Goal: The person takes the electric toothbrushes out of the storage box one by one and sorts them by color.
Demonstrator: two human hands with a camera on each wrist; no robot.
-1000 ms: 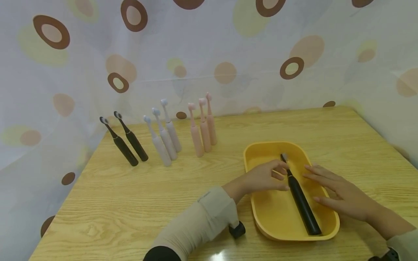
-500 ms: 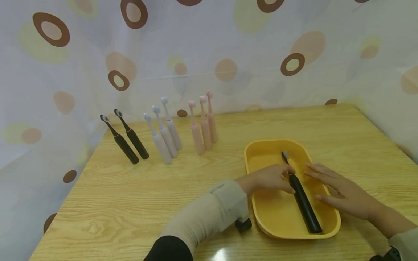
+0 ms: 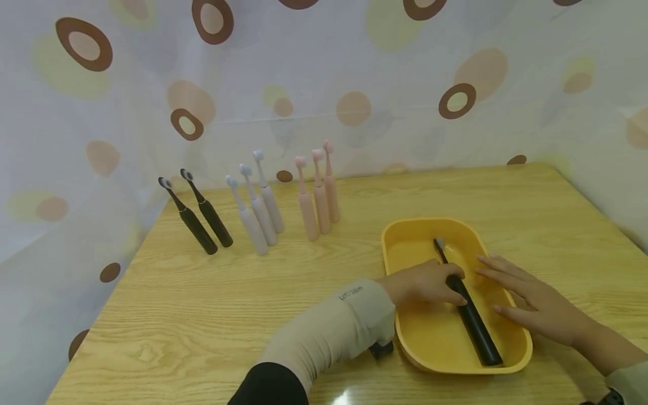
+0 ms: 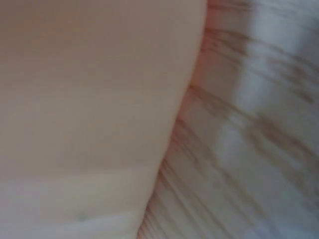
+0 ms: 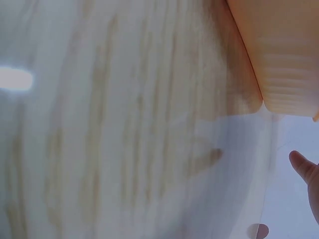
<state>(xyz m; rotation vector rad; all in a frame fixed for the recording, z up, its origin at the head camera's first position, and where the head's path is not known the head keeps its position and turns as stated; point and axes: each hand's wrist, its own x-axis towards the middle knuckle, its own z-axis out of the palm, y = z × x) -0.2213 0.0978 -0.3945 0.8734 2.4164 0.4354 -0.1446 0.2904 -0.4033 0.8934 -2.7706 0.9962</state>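
Note:
A black electric toothbrush lies lengthwise in a yellow tray, its bristled head toward the back. My left hand reaches over the tray's left rim and grips the toothbrush at the upper handle, fingers on the far side and thumb on the near side. My right hand, fingers spread and straight, is at the tray's right rim. Its thumb shows at the edge of the right wrist view, below the tray's outer wall. Only blurred tray wall and wood grain fill the left wrist view.
Electric toothbrushes stand in colour groups at the back left of the wooden table: two black ones, three white ones and three pink ones. A dotted curtain hangs behind the table.
My left hand has moved right and slightly down onto the black toothbrush, and its fingers and thumb have closed around the handle. The right hand stays at the rim.

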